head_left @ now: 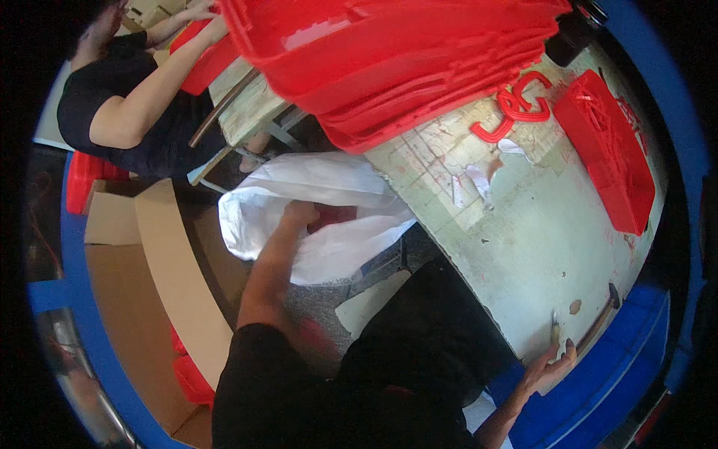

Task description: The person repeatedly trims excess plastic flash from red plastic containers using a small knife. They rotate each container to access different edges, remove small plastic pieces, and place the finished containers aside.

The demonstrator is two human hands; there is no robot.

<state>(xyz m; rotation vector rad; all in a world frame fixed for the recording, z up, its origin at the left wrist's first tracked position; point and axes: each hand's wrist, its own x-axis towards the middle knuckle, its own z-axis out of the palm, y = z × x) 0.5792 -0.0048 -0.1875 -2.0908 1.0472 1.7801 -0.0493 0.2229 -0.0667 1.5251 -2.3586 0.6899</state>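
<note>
My left hand [301, 214] reaches into the mouth of a large white sack [314, 176], its fingers curled at a dark red plastic piece [334, 218] inside. The fingertips are hidden, and so is most of that piece. Out to the right, my right hand [552, 367] is at the near edge of the worktable [508, 280]. Its fingers close on the handle end of a small knife [556, 328], whose blade points away from me over the tabletop. A hammer [603, 314] lies just right of the knife.
Stacked red plastic trays [389, 67] overhang the table's far left. Red hook-shaped pieces [516, 108] and a red bin [609, 161] of scraps lie beyond. An open cardboard box [161, 262] stands left, a blue crate [598, 389] right. A co-worker [123, 112] handles red plastic at the far left.
</note>
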